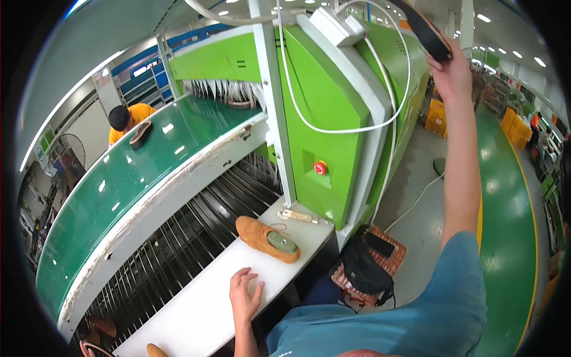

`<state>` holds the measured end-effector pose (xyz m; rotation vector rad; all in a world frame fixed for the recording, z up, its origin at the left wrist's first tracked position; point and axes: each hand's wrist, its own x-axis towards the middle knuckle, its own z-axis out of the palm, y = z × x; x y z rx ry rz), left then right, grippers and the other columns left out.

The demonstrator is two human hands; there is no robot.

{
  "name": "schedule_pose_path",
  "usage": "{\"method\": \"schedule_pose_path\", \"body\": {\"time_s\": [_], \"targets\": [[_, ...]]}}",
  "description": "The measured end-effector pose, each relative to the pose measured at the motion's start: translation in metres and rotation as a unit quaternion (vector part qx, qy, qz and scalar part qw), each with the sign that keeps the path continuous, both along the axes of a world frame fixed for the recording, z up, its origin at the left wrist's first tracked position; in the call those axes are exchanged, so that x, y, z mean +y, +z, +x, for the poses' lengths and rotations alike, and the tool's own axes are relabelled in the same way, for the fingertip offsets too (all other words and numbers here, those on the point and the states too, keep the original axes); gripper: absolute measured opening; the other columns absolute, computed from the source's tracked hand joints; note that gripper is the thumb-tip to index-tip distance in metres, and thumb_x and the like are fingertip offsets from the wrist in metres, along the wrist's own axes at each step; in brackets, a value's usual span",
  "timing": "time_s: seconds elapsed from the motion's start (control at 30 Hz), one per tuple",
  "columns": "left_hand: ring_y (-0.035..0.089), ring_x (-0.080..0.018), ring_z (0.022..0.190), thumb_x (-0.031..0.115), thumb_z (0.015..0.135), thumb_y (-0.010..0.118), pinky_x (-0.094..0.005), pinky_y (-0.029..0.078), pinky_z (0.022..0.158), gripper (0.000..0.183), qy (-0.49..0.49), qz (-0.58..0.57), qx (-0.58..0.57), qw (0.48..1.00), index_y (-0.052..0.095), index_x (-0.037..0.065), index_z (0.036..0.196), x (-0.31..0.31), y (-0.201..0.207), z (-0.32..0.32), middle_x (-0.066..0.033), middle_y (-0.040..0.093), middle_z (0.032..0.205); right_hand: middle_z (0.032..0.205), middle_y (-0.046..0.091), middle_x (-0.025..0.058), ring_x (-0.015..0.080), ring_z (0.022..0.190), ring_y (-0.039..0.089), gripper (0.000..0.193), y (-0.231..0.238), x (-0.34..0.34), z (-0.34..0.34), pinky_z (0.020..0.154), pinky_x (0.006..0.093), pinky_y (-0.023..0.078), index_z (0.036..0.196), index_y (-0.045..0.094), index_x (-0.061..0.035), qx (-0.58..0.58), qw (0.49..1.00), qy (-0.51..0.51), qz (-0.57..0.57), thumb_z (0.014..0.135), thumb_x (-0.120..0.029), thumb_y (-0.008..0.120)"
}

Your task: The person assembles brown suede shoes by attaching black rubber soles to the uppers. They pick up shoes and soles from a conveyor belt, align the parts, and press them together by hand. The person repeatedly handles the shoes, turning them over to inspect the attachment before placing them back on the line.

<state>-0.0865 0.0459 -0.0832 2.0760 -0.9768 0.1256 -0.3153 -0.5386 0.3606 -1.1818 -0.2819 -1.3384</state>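
My right hand [450, 71] is raised high at the upper right, its fingers closed round one end of a dark shoe sole [423, 31] with a thin tan edge. The sole's far end runs out of the picture. Below, my left hand [245, 291] hovers by the white tabletop [199, 312], fingers apart and nothing in them. Just beyond it a tan lace-up shoe [267, 238] lies on the tabletop, with a green last [282, 242] filling its opening. Part of another tan shoe [156, 350] shows at the bottom edge.
A bar-roller conveyor [178, 238] runs beside the tabletop, with brown shoes [102, 326] at its near end. Behind it curves a green belt [119, 178] carrying a sole [141, 135]; a person in yellow [128, 119] leans there. A green machine [321, 119] with a red button stands ahead. A black bag [366, 265] sits right.
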Motion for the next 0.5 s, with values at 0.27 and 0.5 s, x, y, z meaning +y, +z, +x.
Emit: {"method": "schedule_pose_path", "body": {"time_s": [0.27, 0.5], "targets": [[0.069, -0.0376, 0.126, 0.013, 0.088, 0.086, -0.0467, 0.057, 0.106, 0.025, -0.014, -0.021, 0.029, 0.999, 0.078, 0.003, 0.110, 0.000, -0.005, 0.013, -0.0165, 0.075, 0.133, 0.098, 0.068, 0.0108, 0.0131, 0.071, 0.053, 0.022, 0.084, -0.084, 0.112, 0.056, 0.0249, 0.040, 0.117, 0.068, 0.0001, 0.190, 0.949, -0.247, -0.037, 0.112, -0.020, 0.062], [0.077, -0.0250, 0.085, 0.000, 0.095, 0.079, -0.0340, 0.062, 0.072, 0.011, -0.063, -0.161, -0.061, 0.983, 0.077, 0.001, 0.106, -0.073, 0.112, 0.074, -0.0138, 0.077, 0.103, 0.097, 0.068, 0.0106, 0.0139, 0.070, 0.054, 0.023, 0.061, -0.085, 0.136, 0.057, 0.0261, 0.041, 0.118, 0.069, 0.0000, 0.302, 0.882, -0.340, -0.123, 0.111, -0.021, 0.062]]}}
